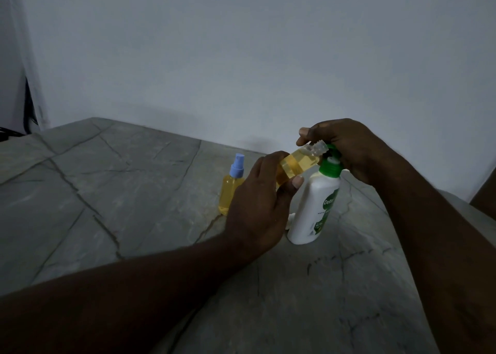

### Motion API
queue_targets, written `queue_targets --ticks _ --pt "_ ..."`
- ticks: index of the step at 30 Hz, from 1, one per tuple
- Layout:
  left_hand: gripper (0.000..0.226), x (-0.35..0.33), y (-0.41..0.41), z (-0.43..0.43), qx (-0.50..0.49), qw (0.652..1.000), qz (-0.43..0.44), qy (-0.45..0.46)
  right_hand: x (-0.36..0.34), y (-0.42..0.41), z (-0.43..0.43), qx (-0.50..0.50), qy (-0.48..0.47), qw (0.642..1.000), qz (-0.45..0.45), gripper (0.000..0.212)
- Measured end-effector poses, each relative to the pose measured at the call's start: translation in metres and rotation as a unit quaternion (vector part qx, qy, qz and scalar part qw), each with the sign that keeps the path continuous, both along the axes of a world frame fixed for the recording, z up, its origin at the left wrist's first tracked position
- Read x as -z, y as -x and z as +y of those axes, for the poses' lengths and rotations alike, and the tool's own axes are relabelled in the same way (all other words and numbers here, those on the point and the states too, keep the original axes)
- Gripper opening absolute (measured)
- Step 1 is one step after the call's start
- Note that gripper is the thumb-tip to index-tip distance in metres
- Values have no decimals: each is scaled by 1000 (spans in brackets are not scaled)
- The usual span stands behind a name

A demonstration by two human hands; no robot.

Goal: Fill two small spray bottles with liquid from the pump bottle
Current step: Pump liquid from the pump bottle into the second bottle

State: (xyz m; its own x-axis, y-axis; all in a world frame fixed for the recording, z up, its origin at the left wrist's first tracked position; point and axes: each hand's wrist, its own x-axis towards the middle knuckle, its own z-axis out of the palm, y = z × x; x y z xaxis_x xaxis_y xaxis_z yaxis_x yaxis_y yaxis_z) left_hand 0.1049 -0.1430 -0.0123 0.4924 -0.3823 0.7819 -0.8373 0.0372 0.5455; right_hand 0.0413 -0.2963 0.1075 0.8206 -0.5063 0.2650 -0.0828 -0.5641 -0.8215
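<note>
A white pump bottle (312, 206) with a green pump head stands upright on the grey stone-patterned table (128, 192). My left hand (259, 206) grips a small clear spray bottle (298, 164) without its cap, tilted with its open neck up against the green pump nozzle. Amber liquid fills most of it. My right hand (346, 149) rests on top of the pump head, fingers curled over it. A second small spray bottle (230, 190), full of amber liquid and closed with a light blue sprayer cap, stands upright to the left of my left hand.
A small white object (290, 217) peeks out on the table behind my left hand, beside the pump bottle's base. A pale wall (241, 58) rises right behind the table. Dark cables (29, 104) hang at the far left.
</note>
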Motion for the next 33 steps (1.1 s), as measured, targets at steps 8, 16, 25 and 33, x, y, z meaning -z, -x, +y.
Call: queue_targets --ticks 8,16,25,33 --pt "39 -1 0 0 -2 1000 1 -10 -1 0 -6 4 33 999 0 27" --pt "41 -1 0 1 1 1000 2 -7 2 -1 -4 -2 -15 1000 4 21" --pt "43 -1 0 0 6 1000 3 -4 -1 0 -6 8 18 1000 -13 26" --pt "43 -2 1 0 8 1000 5 -1 1 -3 -6 8 3 1000 -20 23"
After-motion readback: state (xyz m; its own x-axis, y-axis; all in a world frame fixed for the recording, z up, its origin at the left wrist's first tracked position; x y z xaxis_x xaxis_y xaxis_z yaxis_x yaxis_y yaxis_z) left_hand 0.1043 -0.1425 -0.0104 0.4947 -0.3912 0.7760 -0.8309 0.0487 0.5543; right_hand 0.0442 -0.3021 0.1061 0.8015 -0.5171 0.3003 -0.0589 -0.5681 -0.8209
